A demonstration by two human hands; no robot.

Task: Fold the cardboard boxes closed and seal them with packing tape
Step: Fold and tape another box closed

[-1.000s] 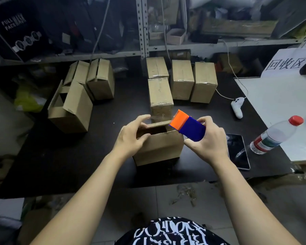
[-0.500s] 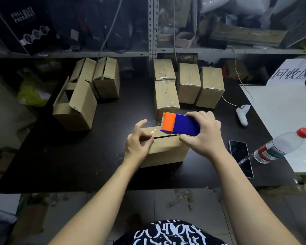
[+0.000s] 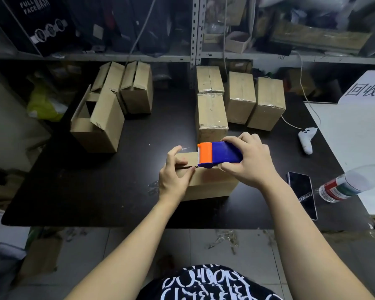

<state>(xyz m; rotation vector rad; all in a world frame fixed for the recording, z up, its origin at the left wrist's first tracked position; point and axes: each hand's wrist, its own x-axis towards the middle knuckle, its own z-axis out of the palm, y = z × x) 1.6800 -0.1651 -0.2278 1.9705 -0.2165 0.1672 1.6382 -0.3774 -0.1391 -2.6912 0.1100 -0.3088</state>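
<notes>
Mid-batch: four taped boxes (image 3: 240, 98) at the back right, three untaped boxes (image 3: 102, 124) back left, and we hold the centre box (image 3: 210, 184) folded shut, left hand (image 3: 174, 176) pinching its flap end, right hand (image 3: 250, 164) gripping the tape dispenser (image 3: 220, 155) on the seam, strip seemingly just started.

Box (image 3: 211, 184) partly behind tape dispenser (image 3: 220, 154)

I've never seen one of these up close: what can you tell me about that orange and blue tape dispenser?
The tape dispenser looks like plastic: a blue body with an orange front end that carries a toothed edge. It lies roughly level on top of the cardboard box, orange end toward the left hand. The right hand grips its blue part.
</notes>
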